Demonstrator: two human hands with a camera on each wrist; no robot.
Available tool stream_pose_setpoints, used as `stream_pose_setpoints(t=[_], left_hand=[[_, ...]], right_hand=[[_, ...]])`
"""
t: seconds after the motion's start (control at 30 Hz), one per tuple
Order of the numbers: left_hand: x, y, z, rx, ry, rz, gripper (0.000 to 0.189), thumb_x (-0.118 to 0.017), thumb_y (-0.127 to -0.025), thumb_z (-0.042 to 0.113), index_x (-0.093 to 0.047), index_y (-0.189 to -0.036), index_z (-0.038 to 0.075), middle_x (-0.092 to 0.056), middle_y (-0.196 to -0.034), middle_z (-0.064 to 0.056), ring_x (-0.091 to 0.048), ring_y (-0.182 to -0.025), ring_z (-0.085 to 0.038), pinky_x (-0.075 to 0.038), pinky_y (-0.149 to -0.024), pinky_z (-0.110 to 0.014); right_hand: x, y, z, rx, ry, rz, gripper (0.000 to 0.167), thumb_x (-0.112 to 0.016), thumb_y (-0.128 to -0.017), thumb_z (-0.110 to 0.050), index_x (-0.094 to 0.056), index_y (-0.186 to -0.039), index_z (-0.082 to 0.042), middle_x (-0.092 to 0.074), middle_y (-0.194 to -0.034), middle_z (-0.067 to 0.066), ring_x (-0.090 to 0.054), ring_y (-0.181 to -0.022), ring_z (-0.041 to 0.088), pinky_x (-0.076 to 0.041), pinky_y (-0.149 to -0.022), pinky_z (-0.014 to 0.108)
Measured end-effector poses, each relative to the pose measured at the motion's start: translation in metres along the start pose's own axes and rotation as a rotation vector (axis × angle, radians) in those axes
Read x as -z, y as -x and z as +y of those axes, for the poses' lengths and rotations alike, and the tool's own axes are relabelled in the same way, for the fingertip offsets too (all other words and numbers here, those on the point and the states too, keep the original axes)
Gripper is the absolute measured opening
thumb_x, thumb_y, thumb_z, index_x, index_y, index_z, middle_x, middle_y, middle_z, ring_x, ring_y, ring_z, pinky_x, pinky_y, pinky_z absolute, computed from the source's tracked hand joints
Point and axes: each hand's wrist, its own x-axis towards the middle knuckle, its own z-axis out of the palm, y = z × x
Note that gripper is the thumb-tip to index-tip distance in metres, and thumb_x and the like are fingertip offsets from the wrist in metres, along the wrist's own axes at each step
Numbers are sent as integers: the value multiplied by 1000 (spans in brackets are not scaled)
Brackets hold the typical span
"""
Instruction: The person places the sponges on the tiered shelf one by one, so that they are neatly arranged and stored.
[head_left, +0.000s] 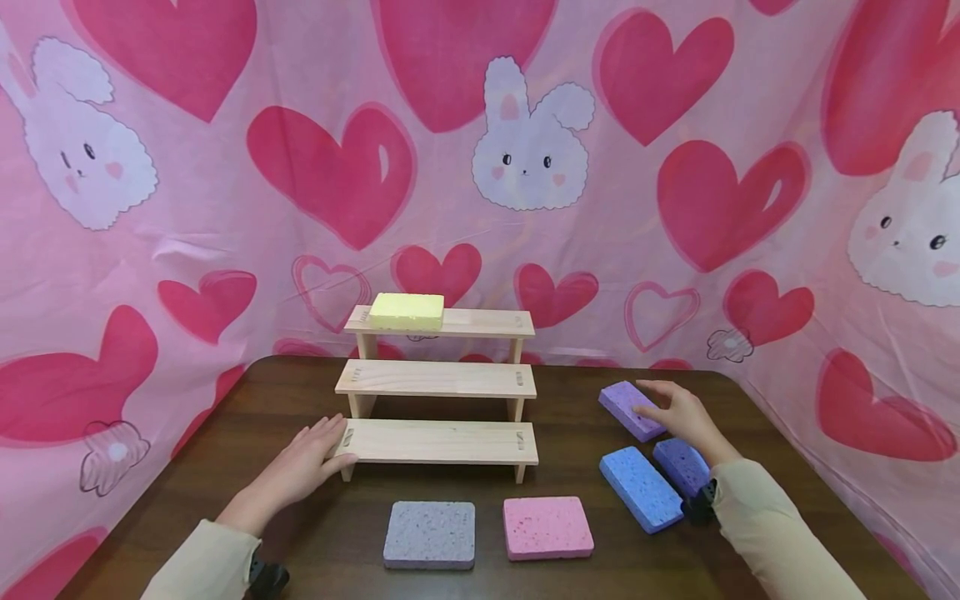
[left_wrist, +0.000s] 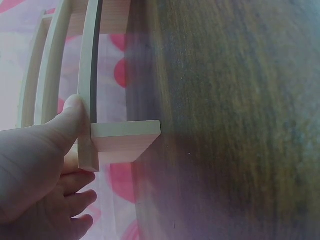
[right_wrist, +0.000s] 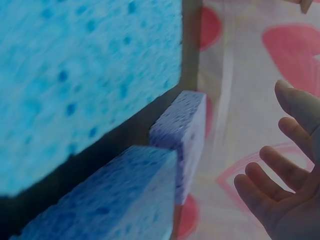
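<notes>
My left hand [head_left: 303,458] grips the left end of the lowest board of a three-step wooden stand [head_left: 442,440]. In the left wrist view the thumb [left_wrist: 74,107] lies against the board's edge, with the other fingers behind its end. A yellow sponge [head_left: 407,312] sits on the left of the top step. On the right, my right hand [head_left: 686,417] hovers over a purple sponge [head_left: 628,408], thumb and fingers apart. The right wrist view shows a gap between that hand [right_wrist: 285,185] and the purple sponge [right_wrist: 182,135].
Nearer me on the right lie a light blue sponge [head_left: 641,490] and a darker blue-violet one [head_left: 682,467]. A grey sponge [head_left: 429,535] and a pink sponge [head_left: 547,528] lie in front of the stand. Behind the brown table [head_left: 300,392] hangs a pink heart-and-rabbit cloth [head_left: 442,200].
</notes>
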Motion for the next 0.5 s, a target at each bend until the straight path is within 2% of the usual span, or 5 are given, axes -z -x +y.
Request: stream_pose_setpoints(t=[0.13,0.3,0.5], left_hand=[[0,0,-1,3,1,-4,69,-64,-85,35,-42,-130,-12,-39,-134,-31,-30,-126,-47,-20,-102,-59],[-1,0,-1,8,3,-9,70,-64,-85,36,-42,-130,-12,-39,-134,-30,-30,-126,-46,-20,-102,-59],[-1,0,0,5,-2,-5,69,-64,-85,35,-42,-130,-12,-39,-134,-31,-31,-125,-47,-20,-102,-59]], right_hand=[[-3,2,10,-20,7,-38,50,-72,-81,-18,-54,-120,9,-52,-119,30,-43,-113,47,-34,-90,61],[-6,5,21,-56,3,-76,54,-71,-81,-22,-53,-122,9,-49,-122,31,-41,-115,49,-32,-91,62],[-9,8,28,-41,-2,-89,54,-72,-80,-20,-53,-120,11,-49,-121,32,-41,-113,49,-32,-91,62]])
